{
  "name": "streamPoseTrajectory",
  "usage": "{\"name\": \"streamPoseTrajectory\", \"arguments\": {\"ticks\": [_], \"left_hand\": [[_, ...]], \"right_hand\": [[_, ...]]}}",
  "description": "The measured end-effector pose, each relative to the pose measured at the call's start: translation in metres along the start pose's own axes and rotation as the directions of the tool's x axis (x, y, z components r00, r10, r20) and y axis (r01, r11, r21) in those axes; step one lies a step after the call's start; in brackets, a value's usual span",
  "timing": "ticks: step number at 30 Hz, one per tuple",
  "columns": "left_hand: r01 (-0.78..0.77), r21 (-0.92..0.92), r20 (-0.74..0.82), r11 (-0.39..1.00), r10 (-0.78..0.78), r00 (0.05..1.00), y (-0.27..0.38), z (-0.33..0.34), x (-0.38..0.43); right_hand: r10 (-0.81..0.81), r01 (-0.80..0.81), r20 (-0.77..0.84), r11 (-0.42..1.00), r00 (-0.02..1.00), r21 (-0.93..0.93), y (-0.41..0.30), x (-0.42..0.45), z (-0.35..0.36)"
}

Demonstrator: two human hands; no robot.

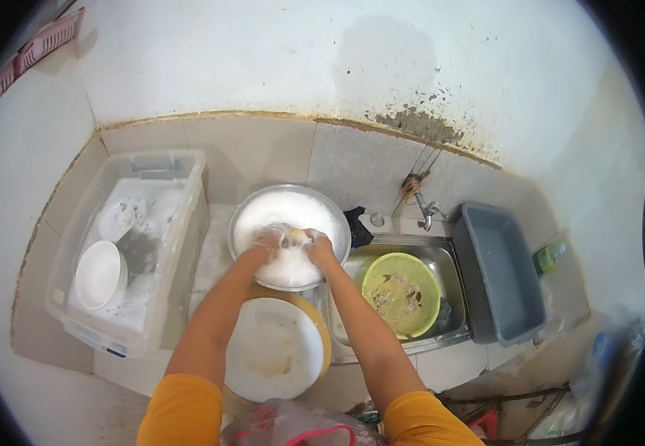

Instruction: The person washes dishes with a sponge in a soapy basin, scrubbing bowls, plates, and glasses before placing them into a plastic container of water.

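Note:
Both hands are over a round metal basin (345,228) filled with thick white suds (286,209). My right hand (318,248) grips a foamy yellow piece, which looks like a sponge (299,236). Close against its left side is my left hand (267,244), blurred and coated with foam; whether it holds anything cannot be made out. Any thing under the suds is hidden. In front of the basin, between my forearms, lies a large white plate or lid (275,348) with brownish stains, on a yellow-rimmed round vessel (322,334).
On the left, a clear plastic tub (180,267) holds soapy water and a white bowl (99,276). A lime-green strainer basket (400,295) with food scraps sits in the steel sink (450,279), below a tap (427,214). A grey plastic tub (503,273) stands at right.

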State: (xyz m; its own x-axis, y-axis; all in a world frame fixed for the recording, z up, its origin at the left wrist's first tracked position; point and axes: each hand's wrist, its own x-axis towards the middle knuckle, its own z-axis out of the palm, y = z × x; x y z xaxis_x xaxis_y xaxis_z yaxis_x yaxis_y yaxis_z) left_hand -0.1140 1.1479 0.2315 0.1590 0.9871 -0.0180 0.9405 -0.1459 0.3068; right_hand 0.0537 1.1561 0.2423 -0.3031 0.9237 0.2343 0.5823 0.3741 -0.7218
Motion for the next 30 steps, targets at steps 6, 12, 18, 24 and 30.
{"name": "streamPoseTrajectory", "arguments": {"ticks": [6, 12, 18, 24, 30], "left_hand": [[-0.150, -0.447, -0.050, 0.882, 0.143, 0.988, 0.042, -0.070, -0.022], [-0.340, -0.509, -0.131, 0.790, 0.320, 0.938, 0.025, -0.074, -0.035], [-0.297, -0.208, -0.171, 0.932, 0.264, 0.949, 0.012, -0.051, -0.021], [-0.203, 0.048, -0.162, 0.978, 0.209, 0.965, 0.009, -0.034, -0.001], [-0.351, -0.069, -0.133, 0.934, 0.341, 0.931, 0.009, -0.056, -0.020]], "right_hand": [[0.163, -0.111, -0.179, 0.957, 0.970, 0.268, -0.031, 0.005, -0.014], [-0.623, 0.662, 0.267, 0.745, 0.735, -0.084, -0.018, -0.005, -0.030], [-0.021, 0.411, 0.802, 0.866, 0.597, -0.284, -0.053, 0.021, -0.034], [-0.171, -0.028, 0.450, 0.915, 0.877, 0.403, -0.017, 0.037, 0.006], [-0.281, 0.161, 0.481, 0.948, 0.830, 0.275, -0.032, 0.024, 0.009]]}}
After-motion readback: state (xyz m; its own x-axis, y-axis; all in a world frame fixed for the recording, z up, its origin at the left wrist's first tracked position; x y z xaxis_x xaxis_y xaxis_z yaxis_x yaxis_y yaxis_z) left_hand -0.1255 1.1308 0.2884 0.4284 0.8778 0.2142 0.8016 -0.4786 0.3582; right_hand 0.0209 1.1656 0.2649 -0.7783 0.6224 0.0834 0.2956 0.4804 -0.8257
